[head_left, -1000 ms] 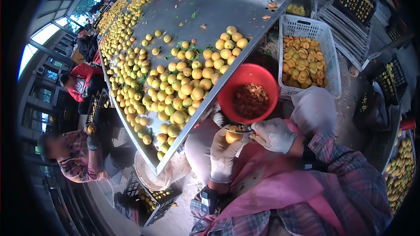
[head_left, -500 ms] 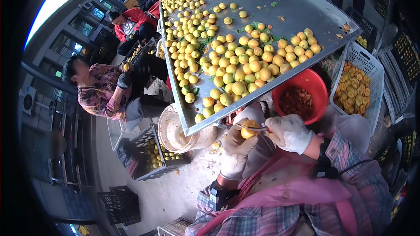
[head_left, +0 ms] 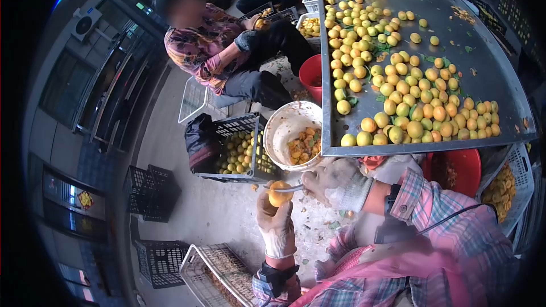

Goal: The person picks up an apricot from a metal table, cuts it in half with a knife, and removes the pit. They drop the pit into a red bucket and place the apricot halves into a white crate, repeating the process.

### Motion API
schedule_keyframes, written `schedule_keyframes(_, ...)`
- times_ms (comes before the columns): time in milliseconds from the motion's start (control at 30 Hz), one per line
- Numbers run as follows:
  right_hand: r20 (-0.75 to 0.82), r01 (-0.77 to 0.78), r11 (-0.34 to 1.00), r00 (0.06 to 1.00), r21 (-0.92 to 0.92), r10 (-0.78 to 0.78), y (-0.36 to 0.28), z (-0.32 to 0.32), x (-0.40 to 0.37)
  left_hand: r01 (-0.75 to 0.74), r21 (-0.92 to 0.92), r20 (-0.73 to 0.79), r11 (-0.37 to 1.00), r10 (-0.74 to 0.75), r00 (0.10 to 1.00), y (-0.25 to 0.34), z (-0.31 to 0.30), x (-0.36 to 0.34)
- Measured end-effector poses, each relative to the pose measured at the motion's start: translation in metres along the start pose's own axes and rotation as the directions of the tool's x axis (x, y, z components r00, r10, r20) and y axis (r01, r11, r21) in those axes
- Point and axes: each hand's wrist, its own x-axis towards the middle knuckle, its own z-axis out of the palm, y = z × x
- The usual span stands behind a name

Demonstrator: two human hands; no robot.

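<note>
My gloved left hand [head_left: 275,219] is closed round a yellow-orange apricot [head_left: 279,195], holding it up in its fingertips. In my right hand [head_left: 339,185], also gloved, is a small knife [head_left: 295,189] with a thin, curved blade lying across the apricot. Most of the knife's handle is hidden by the fingers. Both hands are over the floor, in front of a white bucket [head_left: 275,141] with apricot pieces [head_left: 306,146] inside. Beyond my right hand is the corner of a metal table [head_left: 369,150] that carries many whole apricots [head_left: 418,128].
A red bucket [head_left: 473,166] and a pale crate [head_left: 522,185] of cut apricots stand under the table's right side. Left of the white bucket is a black crate [head_left: 230,127] with whole apricots. A white crate [head_left: 196,276] is at the lower left. A co-worker [head_left: 199,51] sits beyond, holding fruit.
My view has turned left. Both hands, with the apricot and knife, have moved from beside the red bucket to the left, near the white bucket. The blade stays on the apricot.
</note>
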Motion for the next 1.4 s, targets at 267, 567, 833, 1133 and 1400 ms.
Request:
schedule_keyframes(267,0.119,-0.099,0.991,0.989,0.090,0.088,0.016,0.061,0.056,-0.050,-0.130,-0.054,0.990,0.043,0.998,-0.017,-0.041,0.041)
schedule_keyframes(567,0.242,-0.337,0.879,0.933,0.338,0.265,0.028,0.050,0.050,0.160,-0.208,0.038,0.965,-0.156,0.987,-0.040,-0.053,0.077)
schedule_keyframes(833,0.174,-0.228,0.935,0.967,0.270,0.186,0.019,0.064,0.016,0.205,-0.341,0.120,0.917,-0.174,0.977,-0.056,-0.026,0.067)
schedule_keyframes(1133,0.019,-0.060,0.989,0.998,0.133,0.058,0.030,0.066,0.010,0.168,-0.263,0.131,0.950,-0.137,0.982,-0.046,-0.021,0.054)
schedule_keyframes(1400,-0.102,0.066,0.991,0.993,0.120,-0.053,0.028,0.067,0.019,0.203,-0.277,0.114,0.939,-0.178,0.977,-0.041,-0.040,0.044)
